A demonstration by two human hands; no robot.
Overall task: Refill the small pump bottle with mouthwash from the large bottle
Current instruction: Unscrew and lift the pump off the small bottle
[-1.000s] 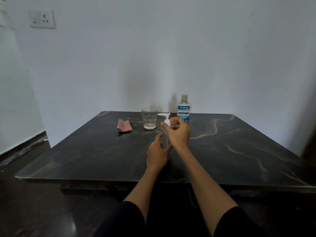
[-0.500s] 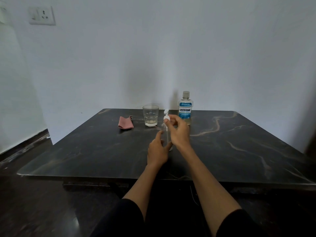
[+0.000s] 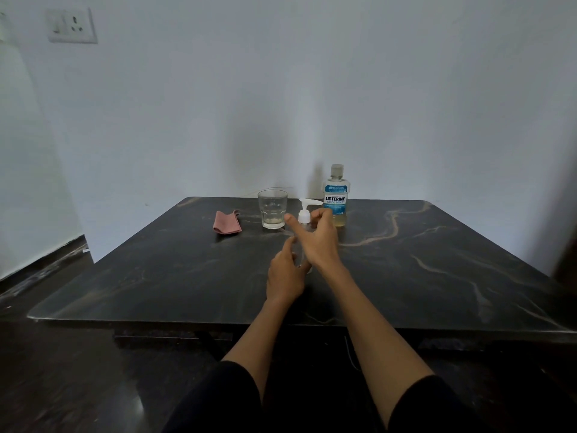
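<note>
The small clear pump bottle (image 3: 301, 251) stands upright on the dark marble table (image 3: 437, 260), its white pump head (image 3: 304, 210) pointing its nozzle to the right. My left hand (image 3: 285, 273) is wrapped around the bottle's lower body. My right hand (image 3: 318, 242) hovers around the pump collar with the thumb stretched out to the left and the fingers spread to the right, not pinching it. The large mouthwash bottle (image 3: 336, 198), blue-labelled with a clear cap on, stands just behind, a little pale liquid at its bottom.
A drinking glass (image 3: 272, 209) stands left of the pump bottle, and a folded pink cloth (image 3: 227, 222) lies further left. The white wall is right behind the table. A wall socket (image 3: 71, 25) is at the upper left.
The pump nozzle has turned from pointing left to pointing right. My right hand, pinched on the collar before, has spread its fingers. My left hand keeps its hold.
</note>
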